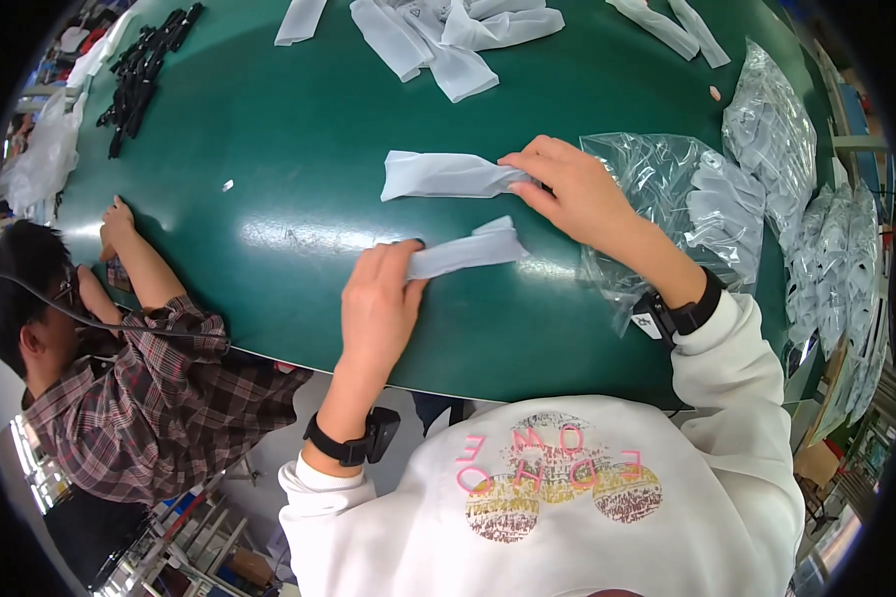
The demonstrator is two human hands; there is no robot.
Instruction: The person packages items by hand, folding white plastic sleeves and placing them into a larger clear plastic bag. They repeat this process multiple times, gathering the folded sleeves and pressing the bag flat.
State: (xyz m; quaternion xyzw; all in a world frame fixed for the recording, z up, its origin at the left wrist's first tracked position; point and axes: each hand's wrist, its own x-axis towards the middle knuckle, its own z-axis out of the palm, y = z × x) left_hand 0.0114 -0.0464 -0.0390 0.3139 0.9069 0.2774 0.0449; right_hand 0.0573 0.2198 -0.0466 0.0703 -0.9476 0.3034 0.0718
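Note:
My left hand (pixel 376 298) has its thumb and fingers closed on one end of a frosted white plastic packet (pixel 471 253), which is folded and lies low over the green table. Farther off, my right hand (pixel 575 194) pinches the right end of a second frosted white packet (pixel 438 175), whose wider end points left. What is inside either packet cannot be made out. Beside my right forearm a large clear plastic bag (pixel 647 164) lies on the table, with several similar white packets (pixel 724 211) stacked in its right part.
A pile of white packets (pixel 458 40) lies at the far side of the green table (pixel 299 119). Black slender items (pixel 147 80) are heaped far left. Filled clear bags (pixel 775 134) line the right edge. Another person (pixel 139 398) in a plaid shirt sits at the left.

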